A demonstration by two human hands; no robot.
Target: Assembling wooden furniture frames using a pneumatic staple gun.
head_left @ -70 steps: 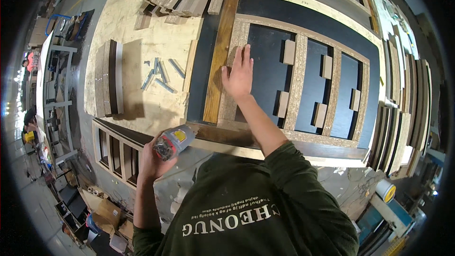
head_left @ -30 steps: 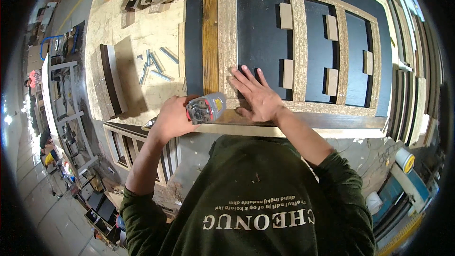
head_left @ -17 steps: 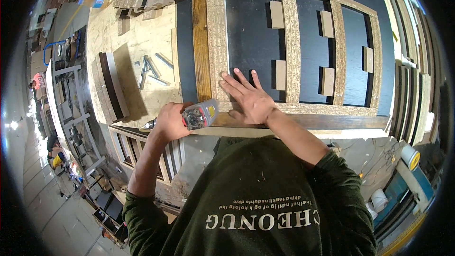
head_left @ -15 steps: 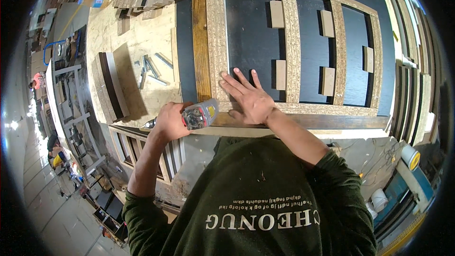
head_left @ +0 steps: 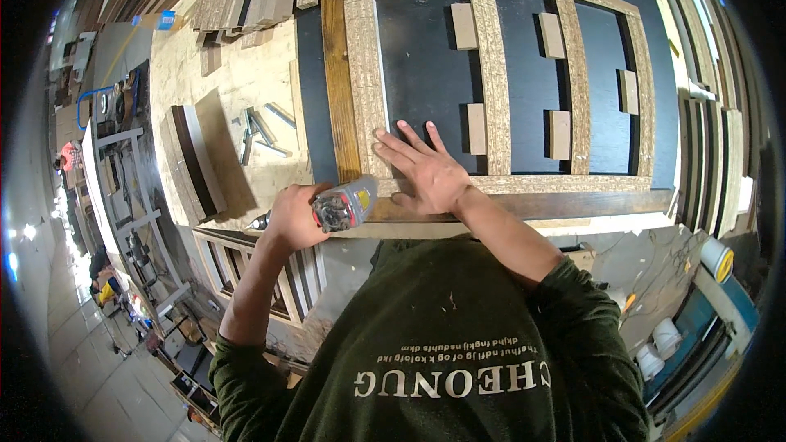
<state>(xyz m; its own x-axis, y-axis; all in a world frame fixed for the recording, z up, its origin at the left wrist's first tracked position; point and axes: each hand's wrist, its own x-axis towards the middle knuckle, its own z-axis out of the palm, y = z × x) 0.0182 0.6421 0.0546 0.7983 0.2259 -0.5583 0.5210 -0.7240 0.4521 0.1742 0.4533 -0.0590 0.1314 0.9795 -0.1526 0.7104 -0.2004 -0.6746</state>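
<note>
Left hand (head_left: 296, 217): fingers wrapped round grey-and-red power drill (head_left: 345, 206), by near-left corner of tan ladder-shaped chipboard frame (head_left: 493, 74). Right hand (head_left: 431, 182): fingers spread on that corner, grasping nothing. Drill likely heavy, rigid; grip handle. Frame probably stiff; take outer rails.

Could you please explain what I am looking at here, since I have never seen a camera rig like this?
There is no robot: these are a person's two bare hands, seen from above by a wide fisheye camera on that person's head, which makes straight edges bend. The left hand grips a grey-and-red handheld tool, possibly a nailer. The right hand is spread over the near-left corner of a wooden frame lying on a black panel. Further left are small metal strips.
</note>
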